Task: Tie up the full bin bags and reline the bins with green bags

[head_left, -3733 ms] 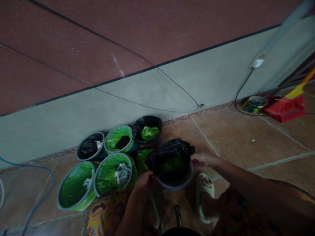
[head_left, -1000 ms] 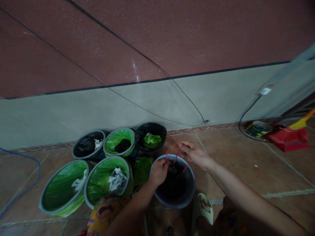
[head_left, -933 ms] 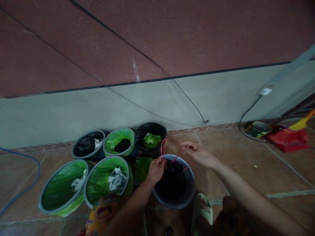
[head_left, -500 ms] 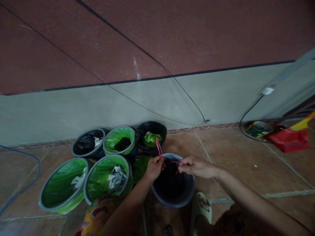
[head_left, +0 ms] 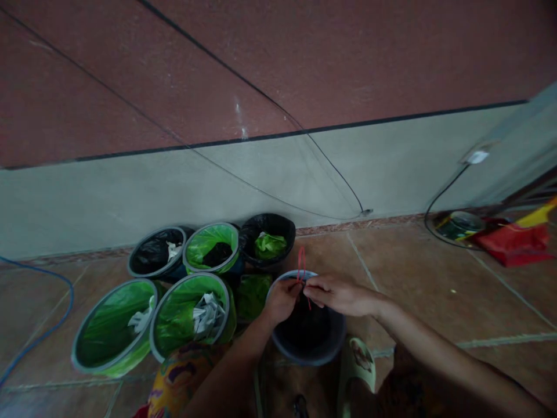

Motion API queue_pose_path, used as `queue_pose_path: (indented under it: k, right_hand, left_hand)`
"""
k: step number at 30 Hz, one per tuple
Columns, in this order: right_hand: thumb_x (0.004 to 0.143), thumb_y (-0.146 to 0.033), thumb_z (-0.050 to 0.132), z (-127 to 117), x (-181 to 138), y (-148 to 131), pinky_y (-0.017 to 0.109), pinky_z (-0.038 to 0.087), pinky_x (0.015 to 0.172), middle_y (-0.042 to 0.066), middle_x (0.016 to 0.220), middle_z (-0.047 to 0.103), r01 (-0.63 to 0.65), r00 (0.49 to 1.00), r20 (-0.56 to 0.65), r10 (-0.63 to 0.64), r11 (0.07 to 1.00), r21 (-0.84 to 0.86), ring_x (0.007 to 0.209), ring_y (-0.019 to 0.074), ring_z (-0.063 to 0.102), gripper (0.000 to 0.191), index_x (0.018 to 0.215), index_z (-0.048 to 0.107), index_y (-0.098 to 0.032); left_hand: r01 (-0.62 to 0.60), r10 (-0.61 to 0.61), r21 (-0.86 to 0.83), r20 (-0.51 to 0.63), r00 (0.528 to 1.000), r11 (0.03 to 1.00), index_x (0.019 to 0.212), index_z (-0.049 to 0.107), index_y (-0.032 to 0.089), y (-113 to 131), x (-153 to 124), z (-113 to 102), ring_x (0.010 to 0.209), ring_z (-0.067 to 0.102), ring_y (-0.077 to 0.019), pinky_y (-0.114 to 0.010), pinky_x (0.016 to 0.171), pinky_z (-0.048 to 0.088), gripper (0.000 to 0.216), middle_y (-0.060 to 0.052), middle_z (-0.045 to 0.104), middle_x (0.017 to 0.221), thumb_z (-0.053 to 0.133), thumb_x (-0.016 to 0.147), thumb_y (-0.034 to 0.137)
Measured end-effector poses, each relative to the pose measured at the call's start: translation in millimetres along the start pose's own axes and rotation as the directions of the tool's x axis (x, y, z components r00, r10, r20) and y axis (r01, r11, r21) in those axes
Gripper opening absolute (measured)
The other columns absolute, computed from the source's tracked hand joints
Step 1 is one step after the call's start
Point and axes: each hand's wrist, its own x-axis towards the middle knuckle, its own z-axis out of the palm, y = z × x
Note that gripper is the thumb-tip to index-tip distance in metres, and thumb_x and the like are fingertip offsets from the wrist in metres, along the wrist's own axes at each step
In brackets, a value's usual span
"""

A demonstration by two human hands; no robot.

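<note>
Left hand [head_left: 282,303] and right hand [head_left: 346,296] pinch a red cord [head_left: 304,259] over a gray bin [head_left: 308,359] — near six o'clock — with green-lined bins [head_left: 178,322] toward eight o'clock.

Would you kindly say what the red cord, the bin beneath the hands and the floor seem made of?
Red cord: perhaps plastic, finish unclear; thin and looped. Bin: likely matte plastic; smooth, even rim. Floor: probably ceramic tile, dull, with pale joints.
</note>
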Motion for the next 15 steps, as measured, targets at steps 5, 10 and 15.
queue_pose_path:
  k: [5, 10, 15]
  right_hand:
    - [0.094, -0.036, 0.048, -5, 4, -12, 0.025, 0.034, 0.06, 0.0, 0.067, 0.057, -0.041, 0.998, 0.044, 0.045, 0.996, -0.082, 0.063, 0.0115, 0.048, 0.032, 0.071, 0.06, -0.017]
    - [0.096, -0.037, 0.044, -11, 13, 13, 0.024, 0.035, 0.058, -0.001, 0.064, 0.057, -0.078, 0.99, -0.124, 0.068, 0.994, -0.075, 0.061, 0.0115, 0.048, 0.035, 0.073, 0.061, -0.017]
    - [0.092, -0.035, 0.051, -11, 17, 35, 0.028, 0.048, 0.073, 0.006, 0.092, 0.069, -0.12, 0.889, -0.454, 0.055, 0.986, -0.114, 0.077, 0.0157, 0.062, 0.025, 0.096, 0.068, -0.017]
  left_hand:
    - [-0.154, 0.133, 0.09, 0.208, 0.969, 0.984, 0.093, 0.075, 0.018, 9, -7, 4, 0.089, 0.064, -0.0193, -0.031, 0.088, 0.048, 0.029, -0.004, 0.074, 0.092, 0.046, 0.088, 0.019]
    - [-0.17, 0.135, 0.061, 0.38, 0.915, 0.984, 0.104, 0.075, 0.017, 16, -15, 6, 0.081, 0.061, -0.0175, -0.029, 0.081, 0.047, 0.028, -0.003, 0.071, 0.087, 0.058, 0.082, 0.022]
    - [-0.065, 0.099, -0.124, 0.291, 0.952, 0.99, 0.088, 0.076, 0.015, 12, -12, 11, 0.07, 0.054, -0.0134, -0.026, 0.072, 0.043, 0.036, -0.001, 0.065, 0.073, 0.052, 0.091, 0.042]
